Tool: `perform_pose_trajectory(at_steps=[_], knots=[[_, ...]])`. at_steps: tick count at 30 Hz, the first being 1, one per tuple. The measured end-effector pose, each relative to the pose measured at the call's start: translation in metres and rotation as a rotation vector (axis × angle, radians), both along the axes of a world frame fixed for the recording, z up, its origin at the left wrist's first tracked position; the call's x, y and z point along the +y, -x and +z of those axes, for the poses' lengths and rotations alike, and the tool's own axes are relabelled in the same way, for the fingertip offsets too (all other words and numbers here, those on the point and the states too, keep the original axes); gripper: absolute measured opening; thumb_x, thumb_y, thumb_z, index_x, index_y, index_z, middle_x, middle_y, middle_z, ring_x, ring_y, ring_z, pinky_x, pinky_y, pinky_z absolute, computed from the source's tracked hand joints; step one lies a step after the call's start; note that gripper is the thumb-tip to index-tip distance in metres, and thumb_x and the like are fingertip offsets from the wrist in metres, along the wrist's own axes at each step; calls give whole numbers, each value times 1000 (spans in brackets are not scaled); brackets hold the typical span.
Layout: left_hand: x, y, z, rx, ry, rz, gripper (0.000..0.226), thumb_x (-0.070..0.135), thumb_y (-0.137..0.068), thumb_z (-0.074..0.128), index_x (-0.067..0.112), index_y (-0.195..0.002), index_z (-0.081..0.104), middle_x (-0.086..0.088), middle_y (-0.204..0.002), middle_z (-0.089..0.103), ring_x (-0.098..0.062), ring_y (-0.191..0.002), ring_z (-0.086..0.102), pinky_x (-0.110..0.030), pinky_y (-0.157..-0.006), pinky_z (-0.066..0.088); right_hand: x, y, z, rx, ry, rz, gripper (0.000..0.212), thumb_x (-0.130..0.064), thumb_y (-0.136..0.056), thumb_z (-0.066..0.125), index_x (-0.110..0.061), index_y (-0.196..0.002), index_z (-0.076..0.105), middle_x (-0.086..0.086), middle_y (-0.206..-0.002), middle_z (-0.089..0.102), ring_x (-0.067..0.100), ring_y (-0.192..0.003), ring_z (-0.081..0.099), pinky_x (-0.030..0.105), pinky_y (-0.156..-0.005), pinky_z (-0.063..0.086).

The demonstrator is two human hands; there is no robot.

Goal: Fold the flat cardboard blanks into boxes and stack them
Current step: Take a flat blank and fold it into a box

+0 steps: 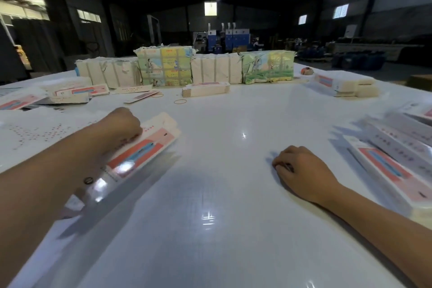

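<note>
**Meanwhile, a fist on the blanks and a curled hand on bare table**

Around you, the white table (210, 194) carried plenty. Along its far edge stood a row of paper-wrapped bundles: two plain white ones (109, 73) (216, 70) and two with colourful printed wrapping (164, 66) (267, 66). In front of them lay a short stack of flat blanks (205, 89), with a loose rubber band (180, 101) just beside it on the table. To the far left, opened bundles and scattered blanks (77, 92) lay in a loose heap. On the far right sat another stack of blanks (343, 85), and nearer you, along the right edge, folded boxes (388, 168) lay side by side, their red and blue print facing up. Nothing stood between your hands and the work.

Your left hand (124, 125) was closed into a fist and pressed down on the pile of flat cardboard blanks (149, 145) at the left; the pile reached from under your forearm out past your knuckles, toward the table's middle. Whether your fingers actually pinched a blank, I could not tell, since the fist hid them.

Your right hand (301, 167) rested on bare table with the fingers curled under and holding nothing, just left of the folded boxes and well apart from the blanks under your left.
</note>
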State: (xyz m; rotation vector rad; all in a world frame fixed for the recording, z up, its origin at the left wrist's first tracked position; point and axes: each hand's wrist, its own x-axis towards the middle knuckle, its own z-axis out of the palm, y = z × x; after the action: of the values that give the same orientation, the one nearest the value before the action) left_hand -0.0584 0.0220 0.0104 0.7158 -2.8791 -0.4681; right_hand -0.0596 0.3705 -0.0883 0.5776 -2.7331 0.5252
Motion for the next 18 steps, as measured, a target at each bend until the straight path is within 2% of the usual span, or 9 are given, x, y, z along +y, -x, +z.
perform_pose_trajectory(at_steps=[3,5,7,9,11,13,15,17,18], knots=[[37,-2,3,312,-199,-197,18,10,-93,47,5,-93,64,-10,-85,59,-23,-69,51,-29,-57,38,-2,0,4,-22,6,-11,23,-19,-92,49,-18,-100,70,0,-109,61,22,-100,50,29,-81,40],[73,-8,-1,400,-187,-344,19,18,-95,46,20,-82,59,2,-82,58,-13,-67,49,-29,-57,36,-2,0,7,-36,18,-6,23,-17,-91,49,-17,-99,70,1,-109,60,23,-101,50,30,-84,41],[108,-16,-14,420,-157,-491,22,21,-97,43,26,-78,53,11,-81,55,-6,-72,49,-24,-57,35,-1,-1,10,-44,19,-2,23,-14,-91,49,-15,-96,71,3,-107,60,25,-101,50,31,-84,41],[132,-22,-34,415,-154,-605,23,22,-99,38,26,-78,49,9,-77,55,-11,-69,50,-25,-54,36,0,0,11,-52,21,-13,19,-11,-89,49,-12,-85,67,3,-97,57,28,-99,50,30,-76,38],[145,-26,-54,413,-140,-690,23,22,-100,36,24,-80,48,6,-71,55,-15,-65,52,-28,-54,39,0,2,12,-93,24,-51,13,-9,-85,50,-14,-74,56,3,-89,52,30,-94,50,30,-68,34],[148,-26,-69,392,-94,-743,23,22,-99,35,22,-80,48,6,-67,51,-16,-62,50,-29,-54,38,2,7,10,-111,-10,-71,8,-9,-84,50,-8,-82,57,6,-95,54,28,-94,50,32,-73,40],[146,-25,-76,381,-53,-763,24,21,-99,34,19,-81,49,6,-64,48,-17,-59,49,-29,-52,38,4,11,8,-109,-42,-57,16,-10,-86,49,-3,-90,63,7,-99,58,27,-95,50,35,-80,42],[144,-24,-78,409,-62,-778,24,19,-99,35,16,-82,51,0,-64,53,-23,-60,52,-36,-53,42,5,10,9,-89,115,-36,17,-7,-87,49,-2,-89,64,7,-93,62,25,-91,55,34,-77,44],[143,-24,-78,423,-75,-783,24,18,-99,35,15,-83,52,-4,-65,55,-26,-62,54,-39,-55,44,4,9,12,-102,307,-33,17,-6,-88,48,-5,-88,65,5,-86,64,21,-83,59,33,-71,46]])
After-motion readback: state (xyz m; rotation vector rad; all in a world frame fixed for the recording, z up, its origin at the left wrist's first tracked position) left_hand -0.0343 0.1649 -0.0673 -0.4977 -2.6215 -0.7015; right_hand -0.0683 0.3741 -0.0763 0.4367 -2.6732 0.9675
